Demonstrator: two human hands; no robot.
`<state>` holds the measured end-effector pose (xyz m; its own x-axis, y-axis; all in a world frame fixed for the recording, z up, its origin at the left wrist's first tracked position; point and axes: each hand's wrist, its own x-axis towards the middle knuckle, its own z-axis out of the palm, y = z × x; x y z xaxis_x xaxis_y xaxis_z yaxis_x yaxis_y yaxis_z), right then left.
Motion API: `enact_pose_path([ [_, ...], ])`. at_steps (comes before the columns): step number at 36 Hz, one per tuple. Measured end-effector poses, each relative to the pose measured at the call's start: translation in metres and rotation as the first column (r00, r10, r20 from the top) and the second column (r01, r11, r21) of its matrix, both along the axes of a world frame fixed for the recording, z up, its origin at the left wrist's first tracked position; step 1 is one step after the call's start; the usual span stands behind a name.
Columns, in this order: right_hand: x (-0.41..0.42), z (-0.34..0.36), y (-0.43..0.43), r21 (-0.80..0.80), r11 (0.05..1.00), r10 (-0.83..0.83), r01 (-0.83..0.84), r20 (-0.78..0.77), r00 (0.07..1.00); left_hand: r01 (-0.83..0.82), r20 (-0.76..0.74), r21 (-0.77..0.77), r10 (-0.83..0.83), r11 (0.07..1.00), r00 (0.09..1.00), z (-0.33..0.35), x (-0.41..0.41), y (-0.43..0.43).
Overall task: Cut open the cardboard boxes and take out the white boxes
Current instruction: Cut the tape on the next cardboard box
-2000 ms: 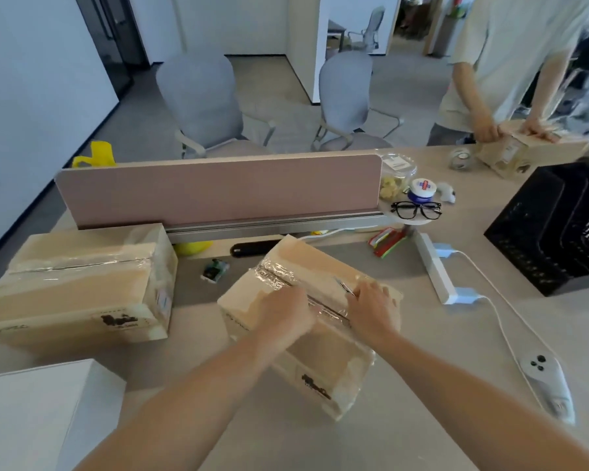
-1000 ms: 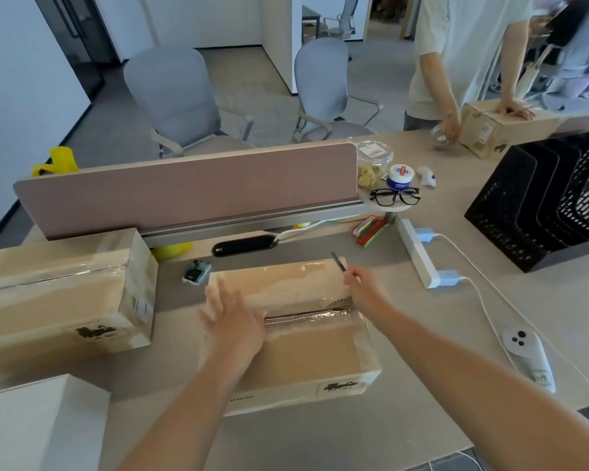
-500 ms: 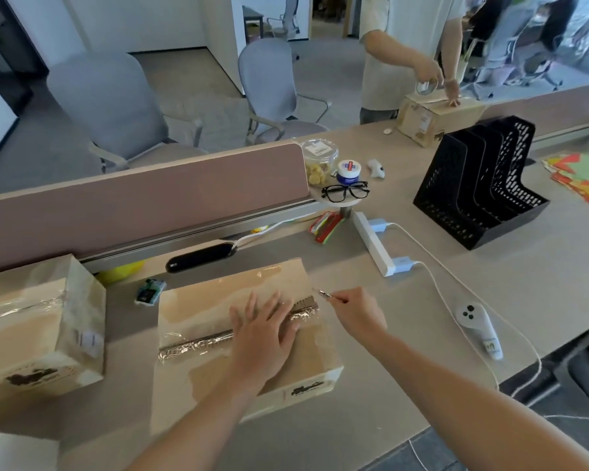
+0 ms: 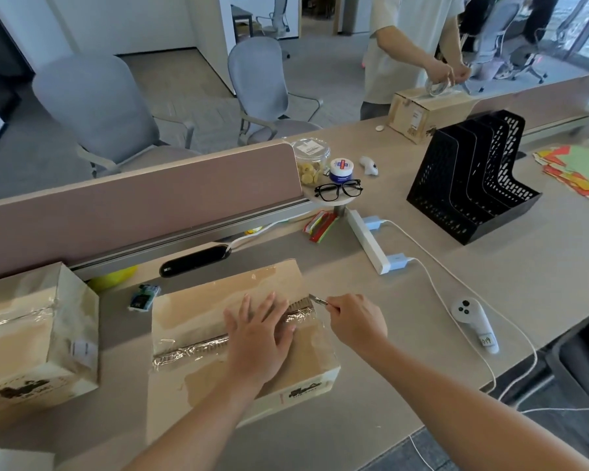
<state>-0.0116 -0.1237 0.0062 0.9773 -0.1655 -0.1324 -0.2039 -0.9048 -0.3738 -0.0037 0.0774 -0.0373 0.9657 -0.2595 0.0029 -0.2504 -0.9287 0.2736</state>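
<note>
Grey bench (image 4: 422, 317) bore the cardboard box (image 4: 191, 311); left grip (image 4: 259, 338) lay open across its taped seam (image 4: 191, 348), right grip (image 4: 356, 322) pinched a blade (image 4: 317, 299) at the seam's end. Shallow cut, fingers (image 4: 268, 305) clear, seemed wisest.

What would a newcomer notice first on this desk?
The taped cardboard box at near centre, the left hand pressed flat on top and the right hand holding a small blade at the seam's right end. Then the black file rack at far right and a second taped box at left.
</note>
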Motion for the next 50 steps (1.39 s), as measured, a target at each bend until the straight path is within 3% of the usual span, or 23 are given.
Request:
enact_pose_path([
  [24,0.004,0.023,-0.008,-0.224,0.948,0.215,-0.227,-0.078,0.973,-0.003,-0.007,0.001,0.003,1.000,1.000,0.000,0.000,0.000],
  [50,-0.013,0.023,-0.011,0.007,0.999,0.043,-0.042,-0.133,0.990,-0.012,-0.018,-0.012,0.011,1.000,1.000,0.003,-0.001,0.001],
])
